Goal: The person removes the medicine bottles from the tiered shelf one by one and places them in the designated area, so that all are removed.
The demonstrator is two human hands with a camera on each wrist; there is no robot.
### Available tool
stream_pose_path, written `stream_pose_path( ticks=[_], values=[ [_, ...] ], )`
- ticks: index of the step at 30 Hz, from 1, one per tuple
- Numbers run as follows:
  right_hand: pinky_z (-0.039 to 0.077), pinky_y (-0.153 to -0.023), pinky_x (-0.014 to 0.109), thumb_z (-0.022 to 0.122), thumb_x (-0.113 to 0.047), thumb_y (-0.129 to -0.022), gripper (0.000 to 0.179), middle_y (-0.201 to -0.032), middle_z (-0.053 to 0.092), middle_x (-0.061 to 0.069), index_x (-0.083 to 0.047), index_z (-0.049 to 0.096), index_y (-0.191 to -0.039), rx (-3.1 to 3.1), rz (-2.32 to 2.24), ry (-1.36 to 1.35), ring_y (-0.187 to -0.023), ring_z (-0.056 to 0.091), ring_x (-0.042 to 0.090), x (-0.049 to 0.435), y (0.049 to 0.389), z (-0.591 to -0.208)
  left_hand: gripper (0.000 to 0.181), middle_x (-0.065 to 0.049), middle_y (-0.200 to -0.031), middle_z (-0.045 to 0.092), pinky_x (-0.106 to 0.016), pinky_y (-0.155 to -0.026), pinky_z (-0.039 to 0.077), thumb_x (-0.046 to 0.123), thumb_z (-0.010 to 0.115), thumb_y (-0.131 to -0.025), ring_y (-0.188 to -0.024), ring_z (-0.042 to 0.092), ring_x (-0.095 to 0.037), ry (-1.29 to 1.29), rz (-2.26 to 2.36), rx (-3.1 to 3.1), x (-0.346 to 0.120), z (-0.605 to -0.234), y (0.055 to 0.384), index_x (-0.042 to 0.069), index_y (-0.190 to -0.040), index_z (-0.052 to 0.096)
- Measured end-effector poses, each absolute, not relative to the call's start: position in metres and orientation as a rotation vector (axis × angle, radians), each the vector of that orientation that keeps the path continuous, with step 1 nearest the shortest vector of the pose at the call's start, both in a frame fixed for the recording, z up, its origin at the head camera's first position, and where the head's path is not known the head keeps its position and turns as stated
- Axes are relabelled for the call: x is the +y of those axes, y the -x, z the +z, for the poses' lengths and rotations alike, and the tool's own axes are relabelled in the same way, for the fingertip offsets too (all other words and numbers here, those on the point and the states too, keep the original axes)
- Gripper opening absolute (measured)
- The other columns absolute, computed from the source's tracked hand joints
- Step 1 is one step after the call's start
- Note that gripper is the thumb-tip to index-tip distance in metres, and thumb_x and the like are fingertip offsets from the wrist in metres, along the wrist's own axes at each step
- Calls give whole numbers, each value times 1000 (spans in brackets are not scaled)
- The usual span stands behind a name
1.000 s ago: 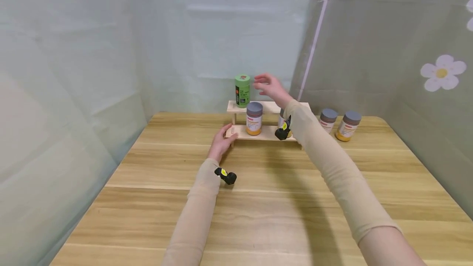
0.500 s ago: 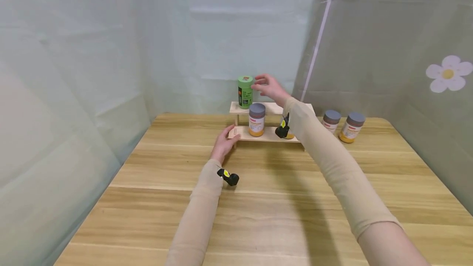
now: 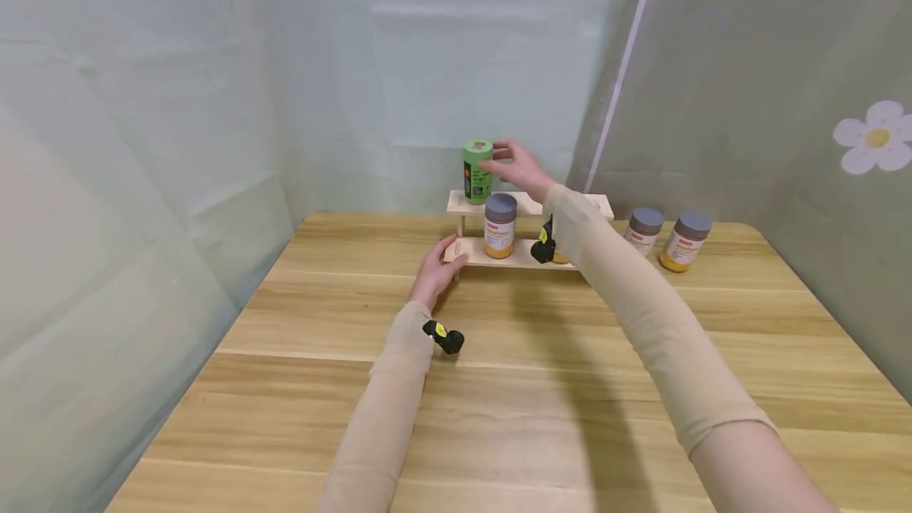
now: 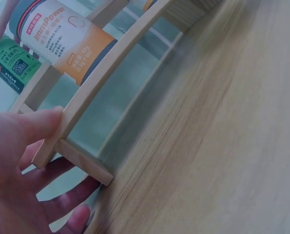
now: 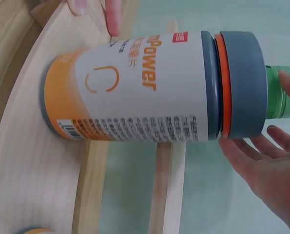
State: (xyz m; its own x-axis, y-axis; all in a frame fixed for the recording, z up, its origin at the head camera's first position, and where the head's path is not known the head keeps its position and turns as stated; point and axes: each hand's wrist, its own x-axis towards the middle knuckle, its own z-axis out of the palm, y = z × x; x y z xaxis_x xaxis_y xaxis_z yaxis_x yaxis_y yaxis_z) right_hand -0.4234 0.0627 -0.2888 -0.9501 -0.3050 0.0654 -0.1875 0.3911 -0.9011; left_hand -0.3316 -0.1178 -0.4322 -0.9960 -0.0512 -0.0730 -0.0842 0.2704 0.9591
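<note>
A green bottle (image 3: 476, 180) stands upright on the left of the upper tier of a two-tier wooden display rack (image 3: 473, 252). My right hand (image 3: 523, 171) has its thumb across the front of the bottle and its fingers around the right side; the fingertips behind are partly hidden. My left hand (image 3: 432, 271) grips the left end of the lower tier, thumb (image 4: 45, 122) on top and fingers below. On that tier stands a white and orange supplement bottle (image 3: 499, 229) with a grey lid. Another such bottle is mostly hidden behind my right wrist.
Two more white and orange bottles, a nearer one (image 3: 685, 242) and another (image 3: 644, 229), stand on the wooden table (image 3: 499, 418) right of the rack. A pale curtain (image 3: 484, 62) hangs behind the table, and a grey one with a flower (image 3: 876, 137) on the right.
My right hand has moved left onto the green bottle, its thumb now overlapping the front. My left hand keeps its grip on the rack. The whole view has shifted slightly.
</note>
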Motion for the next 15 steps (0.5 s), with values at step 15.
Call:
stream_pose_path(
  ticks=[15],
  values=[
    [46, -107, 47, 61, -33, -95, 65, -149, 38, 16, -12, 30, -147, 2449, -1681, 463, -133, 46, 31, 51, 423, -289, 59, -8, -158, 33, -42, -123, 20, 27, 63, -94, -148, 27, -27, 105, 1849, 2519, -114, -434, 329, 19, -148, 40]
  ],
)
